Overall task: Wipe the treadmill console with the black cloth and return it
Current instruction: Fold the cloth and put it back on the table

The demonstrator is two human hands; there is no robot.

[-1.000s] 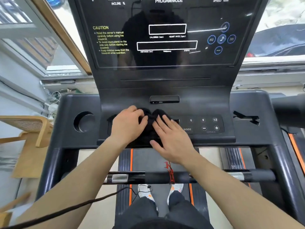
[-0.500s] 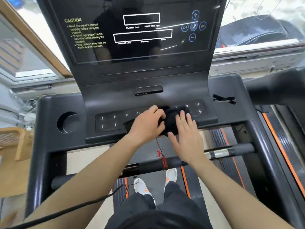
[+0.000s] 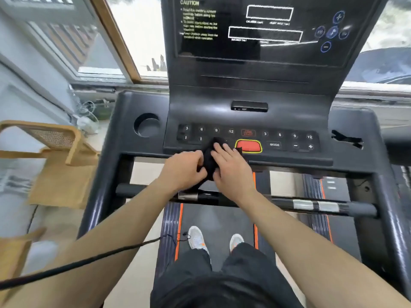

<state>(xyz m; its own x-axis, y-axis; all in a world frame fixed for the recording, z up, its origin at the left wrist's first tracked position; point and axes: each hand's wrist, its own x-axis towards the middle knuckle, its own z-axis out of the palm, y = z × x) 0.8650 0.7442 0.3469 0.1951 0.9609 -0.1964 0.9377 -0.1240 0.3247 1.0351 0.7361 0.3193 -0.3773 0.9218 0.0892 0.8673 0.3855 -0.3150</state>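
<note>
The black treadmill console (image 3: 251, 94) fills the upper middle of the view, with a dark screen above and a row of numbered keys and a red stop button (image 3: 248, 146) below. A bunched black cloth (image 3: 210, 158) lies at the console's front edge, left of the red button. My left hand (image 3: 183, 170) grips the cloth's left side with curled fingers. My right hand (image 3: 231, 168) presses flat on top of the cloth, fingers pointing up-left. Most of the cloth is hidden under both hands.
A round cup holder (image 3: 147, 125) sits at the console's left. A handlebar (image 3: 311, 205) crosses below the hands. A wooden chair (image 3: 55, 156) stands to the left by the window. A black cable (image 3: 89, 261) runs across my left forearm. My feet stand on the belt (image 3: 218, 218).
Both hands and the cloth have shifted from the right key group back to the left of the red button and down to the console's front edge. The camera has swung, showing more of the console.
</note>
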